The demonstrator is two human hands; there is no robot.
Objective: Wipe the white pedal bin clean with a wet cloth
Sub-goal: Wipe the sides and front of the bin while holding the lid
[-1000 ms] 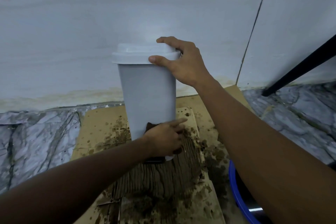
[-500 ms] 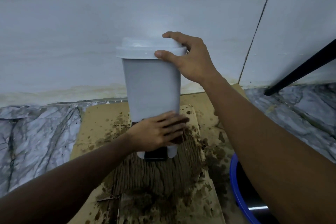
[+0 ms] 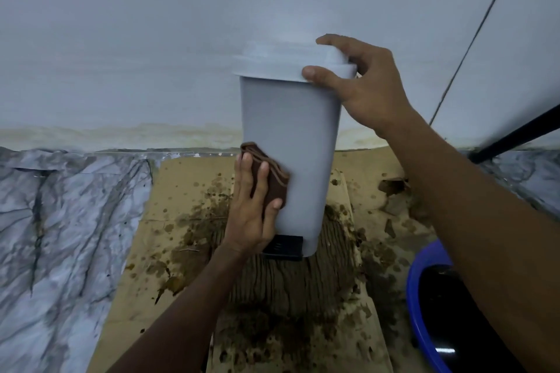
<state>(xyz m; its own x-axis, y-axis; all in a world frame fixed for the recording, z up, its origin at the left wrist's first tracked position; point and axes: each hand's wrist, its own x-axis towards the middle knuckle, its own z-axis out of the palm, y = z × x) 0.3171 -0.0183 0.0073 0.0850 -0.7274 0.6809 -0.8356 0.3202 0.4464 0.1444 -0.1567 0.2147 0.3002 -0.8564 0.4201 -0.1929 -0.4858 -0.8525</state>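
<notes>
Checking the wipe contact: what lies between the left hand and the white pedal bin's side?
In the head view, a folded brown cloth lies between the left hand and the white pedal bin.

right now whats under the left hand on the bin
A folded brown cloth, pressed by the left hand against the lower left side of the white pedal bin. The wall beneath the cloth is covered, so its state cannot be seen.

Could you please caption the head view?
Left hand presses brown cloth against white pedal bin; right hand grips lid.
</notes>
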